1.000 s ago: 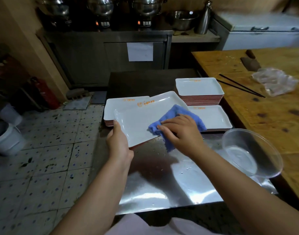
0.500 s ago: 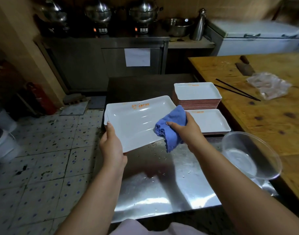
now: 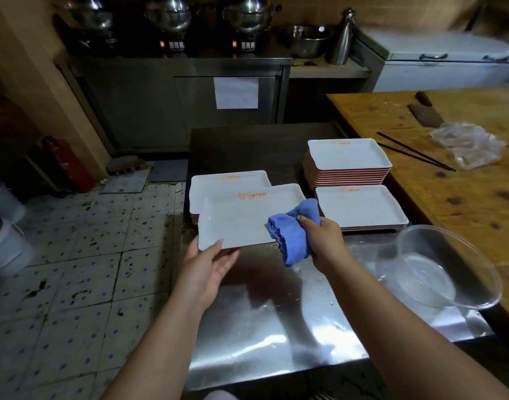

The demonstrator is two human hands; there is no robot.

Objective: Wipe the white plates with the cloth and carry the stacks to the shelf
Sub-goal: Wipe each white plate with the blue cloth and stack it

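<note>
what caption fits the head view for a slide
Left hand holds a white plate while the right hand wipes it with a blue cloth.

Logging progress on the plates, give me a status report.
Left hand holds white plate by near edge. Right hand grips blue cloth at plate's right end. Three stacks on table; nothing obstructing.

Held plate's (image 3: 241, 220) right edge under blue cloth (image 3: 293, 229); orange print unreadable.
</note>
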